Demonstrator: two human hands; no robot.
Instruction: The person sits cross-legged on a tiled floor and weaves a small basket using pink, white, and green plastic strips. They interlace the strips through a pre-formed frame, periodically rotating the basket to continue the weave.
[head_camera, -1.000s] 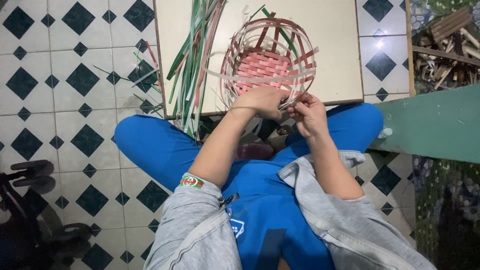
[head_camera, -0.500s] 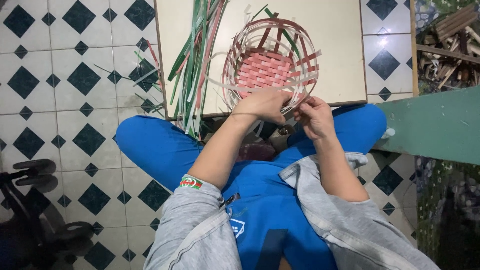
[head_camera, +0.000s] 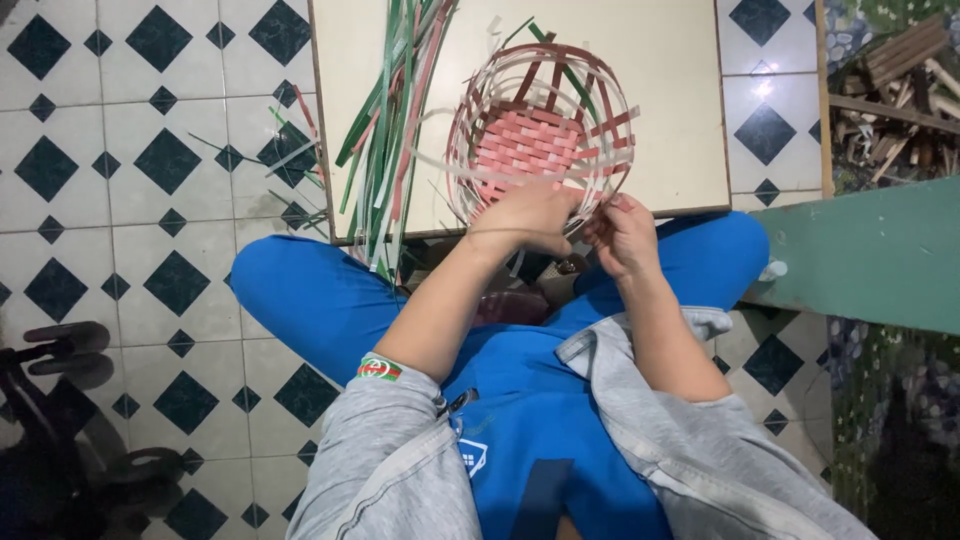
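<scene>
Half-woven strip basket (head_camera: 545, 135) w/ pink base on cream surface (head_camera: 670, 90), left hand (head_camera: 528, 215) gripping near rim, right hand (head_camera: 622, 232) pinching a pale strip (head_camera: 500, 172), loose green/red strips (head_camera: 395, 110) beside.

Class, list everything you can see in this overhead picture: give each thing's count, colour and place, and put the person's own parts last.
Woven basket: one, red and white strips, half-made, on the board's near edge.
Loose strips: a bundle, green, red and white, on the board left of the basket, hanging over its edge.
Board: one, cream, on the floor.
Tiled floor: white with dark diamonds, left and around.
Green ledge: one, at the right.
Wood pieces: a heap, brown, top right.
Left hand: on the basket's near rim.
Right hand: at the rim, pinching a strip.
</scene>
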